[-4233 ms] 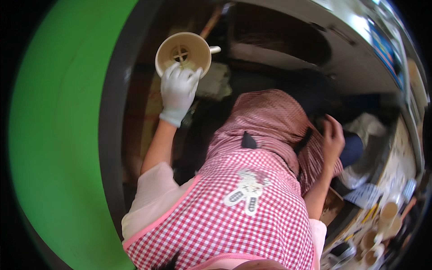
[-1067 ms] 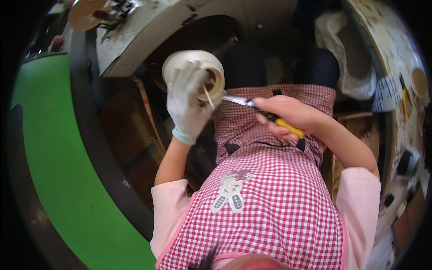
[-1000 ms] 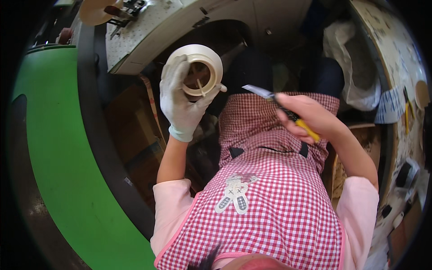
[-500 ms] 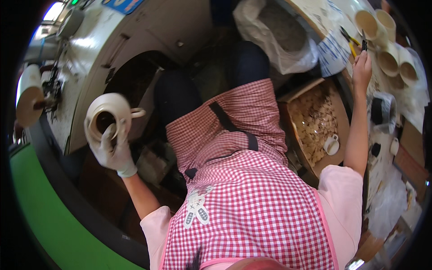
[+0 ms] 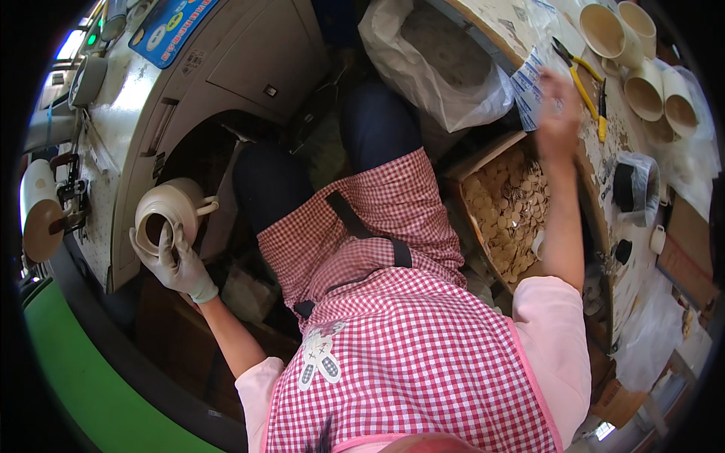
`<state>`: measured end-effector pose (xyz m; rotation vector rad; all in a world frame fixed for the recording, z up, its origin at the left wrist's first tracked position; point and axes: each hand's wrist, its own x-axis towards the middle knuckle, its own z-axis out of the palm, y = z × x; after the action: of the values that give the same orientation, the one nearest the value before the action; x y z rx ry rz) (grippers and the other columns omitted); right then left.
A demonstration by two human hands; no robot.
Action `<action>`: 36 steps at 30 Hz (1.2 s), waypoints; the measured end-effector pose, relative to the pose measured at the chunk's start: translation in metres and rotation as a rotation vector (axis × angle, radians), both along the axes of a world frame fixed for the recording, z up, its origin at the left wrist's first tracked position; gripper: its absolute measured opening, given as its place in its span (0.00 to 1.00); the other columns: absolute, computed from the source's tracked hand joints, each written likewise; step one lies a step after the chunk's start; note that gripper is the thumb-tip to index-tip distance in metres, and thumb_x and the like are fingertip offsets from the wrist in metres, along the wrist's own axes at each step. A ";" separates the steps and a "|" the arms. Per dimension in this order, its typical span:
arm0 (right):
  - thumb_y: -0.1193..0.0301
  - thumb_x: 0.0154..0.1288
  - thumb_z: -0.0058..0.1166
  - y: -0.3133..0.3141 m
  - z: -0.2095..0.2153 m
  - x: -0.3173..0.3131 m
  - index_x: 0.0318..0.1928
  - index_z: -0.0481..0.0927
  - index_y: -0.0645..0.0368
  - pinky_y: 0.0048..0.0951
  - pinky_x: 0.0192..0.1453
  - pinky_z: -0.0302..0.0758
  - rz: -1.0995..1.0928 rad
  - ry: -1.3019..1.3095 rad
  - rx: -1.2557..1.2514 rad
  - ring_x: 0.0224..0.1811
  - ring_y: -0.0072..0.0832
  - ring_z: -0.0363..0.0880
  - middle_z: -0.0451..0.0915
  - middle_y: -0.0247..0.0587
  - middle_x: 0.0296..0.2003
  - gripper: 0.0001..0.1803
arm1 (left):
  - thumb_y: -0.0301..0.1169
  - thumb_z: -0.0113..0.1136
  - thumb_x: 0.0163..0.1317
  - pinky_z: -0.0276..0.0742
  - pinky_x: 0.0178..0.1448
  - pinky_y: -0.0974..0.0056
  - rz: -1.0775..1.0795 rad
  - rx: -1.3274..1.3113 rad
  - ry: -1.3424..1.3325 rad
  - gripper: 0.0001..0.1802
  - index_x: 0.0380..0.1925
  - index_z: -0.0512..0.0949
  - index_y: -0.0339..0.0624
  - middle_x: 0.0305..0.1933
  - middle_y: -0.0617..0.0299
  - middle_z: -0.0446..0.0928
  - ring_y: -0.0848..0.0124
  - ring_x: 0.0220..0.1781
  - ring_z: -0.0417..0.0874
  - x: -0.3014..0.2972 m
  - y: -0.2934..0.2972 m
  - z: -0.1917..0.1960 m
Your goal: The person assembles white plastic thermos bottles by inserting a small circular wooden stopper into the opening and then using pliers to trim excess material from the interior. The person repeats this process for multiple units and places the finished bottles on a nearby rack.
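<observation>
Sitting at a cluttered workbench (image 5: 642, 249) strewn with pale chips, the person wears a red checked apron (image 5: 393, 340). Far left of the bench, the gloved left hand (image 5: 177, 264) is clamped on an unglazed clay teapot (image 5: 170, 215), its opening facing the camera and its handle pointing right. Over the bench, the blurred right hand (image 5: 557, 102) hovers near yellow-handled pliers (image 5: 578, 72); I cannot tell its grip.

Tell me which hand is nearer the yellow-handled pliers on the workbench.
Right. The right hand is just beside the yellow-handled pliers; the gloved left hand holds a cream clay teapot far across the lap.
</observation>
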<state>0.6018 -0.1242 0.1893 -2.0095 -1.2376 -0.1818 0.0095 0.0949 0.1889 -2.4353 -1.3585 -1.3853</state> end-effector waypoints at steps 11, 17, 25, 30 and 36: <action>0.64 0.77 0.41 0.183 -0.359 0.123 0.62 0.81 0.64 0.49 0.78 0.60 0.111 0.210 -0.688 0.71 0.55 0.68 0.76 0.65 0.63 0.24 | 0.26 0.67 0.69 0.70 0.74 0.48 0.099 -0.048 0.037 0.04 0.40 0.84 0.37 0.73 0.37 0.68 0.44 0.72 0.73 -0.007 0.001 -0.010; 0.61 0.77 0.46 0.161 -0.414 0.189 0.49 0.85 0.63 0.53 0.54 0.79 0.206 -0.182 -0.748 0.49 0.55 0.84 0.85 0.59 0.48 0.19 | 0.32 0.78 0.57 0.74 0.68 0.51 0.276 -0.093 0.108 0.13 0.33 0.84 0.36 0.70 0.35 0.72 0.43 0.68 0.77 -0.004 -0.003 0.007; 0.57 0.78 0.59 0.136 -0.207 0.038 0.56 0.81 0.62 0.35 0.55 0.77 -0.072 0.351 -0.025 0.50 0.34 0.84 0.85 0.46 0.50 0.21 | 0.39 0.85 0.44 0.77 0.64 0.49 0.157 -0.120 0.056 0.41 0.60 0.79 0.44 0.64 0.47 0.79 0.48 0.63 0.82 0.012 -0.040 0.053; 0.71 0.81 0.52 0.104 -0.010 -0.162 0.75 0.68 0.59 0.24 0.48 0.86 0.516 0.852 0.017 0.53 0.29 0.88 0.84 0.52 0.59 0.27 | 0.37 0.89 0.41 0.80 0.66 0.52 -0.174 -0.280 -0.040 0.66 0.78 0.57 0.38 0.62 0.48 0.80 0.54 0.63 0.84 0.039 -0.078 0.083; 0.85 0.65 0.56 0.087 0.109 -0.287 0.56 0.84 0.61 0.26 0.40 0.86 1.272 0.595 -0.027 0.51 0.41 0.89 0.83 0.53 0.58 0.19 | 0.43 0.88 0.42 0.83 0.62 0.50 -0.308 -0.179 0.028 0.61 0.74 0.64 0.31 0.57 0.51 0.84 0.49 0.59 0.86 0.069 -0.094 0.080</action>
<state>0.3151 -0.0370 0.2981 -0.8422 -1.7952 0.9581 0.0782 0.0010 0.2693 -2.8704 -1.1876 -1.3273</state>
